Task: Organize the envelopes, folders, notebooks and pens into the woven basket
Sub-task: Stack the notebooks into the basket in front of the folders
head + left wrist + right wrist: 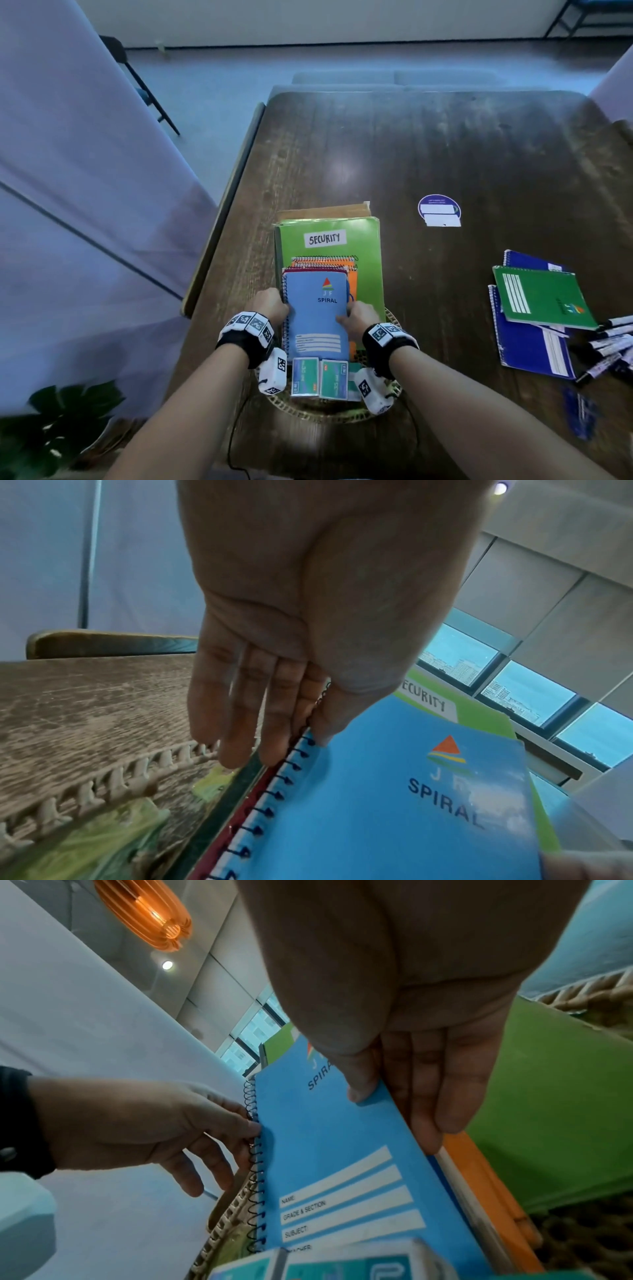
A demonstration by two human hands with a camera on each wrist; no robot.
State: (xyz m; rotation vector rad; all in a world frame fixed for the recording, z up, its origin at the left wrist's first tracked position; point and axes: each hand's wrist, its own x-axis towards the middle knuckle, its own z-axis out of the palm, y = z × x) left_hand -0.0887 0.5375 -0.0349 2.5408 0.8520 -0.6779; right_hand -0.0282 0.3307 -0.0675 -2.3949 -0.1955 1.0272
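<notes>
The light blue notebook (pixel 315 313) is reading "SPIRAL" under a small sail logo, with ruled fields for "NAME", "GRADE & SECTION" and "SUBJECT" near its lower end. Behind it, the green folder (pixel 363 246) is carrying a white label reading "SECURITY".

The left hand (pixel 270 305) is forming a narrow grip on the notebook's spiral-bound edge: thumb on the cover, fingers (pixel 236 723) reaching behind. The right hand (pixel 359 317) is pinching the opposite edge, thumb on the cover, fingers (pixel 445 1096) behind.

The notebook is sitting between the two grips, inside the woven basket (pixel 329 413), leaning against orange notebooks (pixel 351 274) and the folder. Its long axis is running away from the person, title end farthest.

To the right of the right grip, well apart, green and dark blue notebooks (pixel 541 301) and pens (pixel 609 346) are lying on the bench (pixel 445 154).
</notes>
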